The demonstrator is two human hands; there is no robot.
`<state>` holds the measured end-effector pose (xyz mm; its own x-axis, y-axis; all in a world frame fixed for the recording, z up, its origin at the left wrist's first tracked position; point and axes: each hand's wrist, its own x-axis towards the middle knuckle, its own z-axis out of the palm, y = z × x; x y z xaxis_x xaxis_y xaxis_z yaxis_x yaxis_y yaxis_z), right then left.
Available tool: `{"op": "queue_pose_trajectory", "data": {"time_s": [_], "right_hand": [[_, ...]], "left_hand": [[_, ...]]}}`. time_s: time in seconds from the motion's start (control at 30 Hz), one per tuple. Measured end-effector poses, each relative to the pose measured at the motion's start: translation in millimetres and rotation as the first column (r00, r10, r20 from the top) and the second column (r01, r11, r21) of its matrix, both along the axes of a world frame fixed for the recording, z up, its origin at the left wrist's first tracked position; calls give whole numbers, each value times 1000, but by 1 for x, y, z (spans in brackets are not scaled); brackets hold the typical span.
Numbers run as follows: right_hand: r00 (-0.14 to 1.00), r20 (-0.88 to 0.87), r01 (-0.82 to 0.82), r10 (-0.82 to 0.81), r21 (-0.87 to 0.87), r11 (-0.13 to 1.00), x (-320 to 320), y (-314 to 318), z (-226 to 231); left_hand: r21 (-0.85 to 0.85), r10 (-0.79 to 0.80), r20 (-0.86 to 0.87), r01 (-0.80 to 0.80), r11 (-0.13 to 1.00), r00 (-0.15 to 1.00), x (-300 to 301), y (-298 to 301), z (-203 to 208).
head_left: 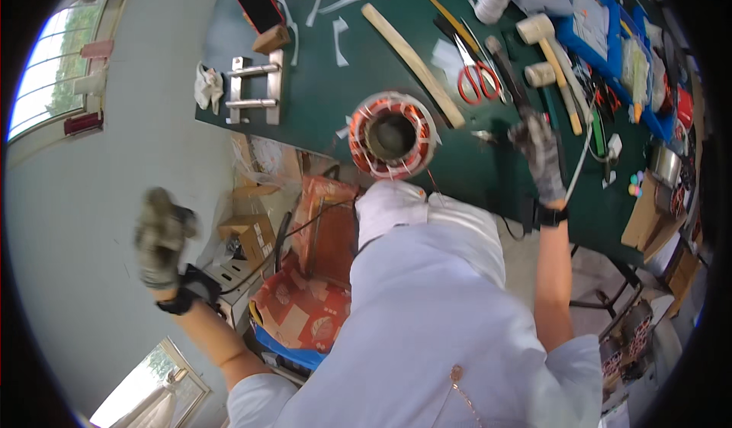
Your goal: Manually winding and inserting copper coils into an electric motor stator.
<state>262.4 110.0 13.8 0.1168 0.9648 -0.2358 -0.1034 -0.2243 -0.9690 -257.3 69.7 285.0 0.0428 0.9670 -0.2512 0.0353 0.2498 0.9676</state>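
Head view, left hand point(162, 237) aside, right hand point(537, 153) over table point(324, 96), coil-wound ring point(424, 136)

A person's left hand point(162, 237) — gloved, blurred — raised out to the side, gloved right hand point(538, 153) stretched forward, arms point(221, 340) spread wide, both forearms point(554, 275) bare.

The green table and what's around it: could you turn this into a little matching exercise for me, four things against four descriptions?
Things:
1. Left hand
2. Wound ring
3. Scissors
4. Phone

Descriptions:
A. Red looped handles
B. Dark screen, beside a small wooden block
C. Gloved, out past the left end of the table
D. Orange windings, near the table's front edge

Pairs: 1-C, 2-D, 3-A, 4-B
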Motion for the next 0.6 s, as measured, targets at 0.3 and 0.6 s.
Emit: {"op": "queue_pose_trajectory", "data": {"time_s": [0.3, 0.6], "right_hand": [[574, 819, -145, -4, 106, 984, -39, -36, -59], [694, 720, 158, 1, -153, 976, -69, -81, -27]], "left_hand": [[211, -89, -571, 251, 945, 816, 11, 299, -104], [-303, -343, -936, 324, 896, 74, 47, 496, -328]]}}
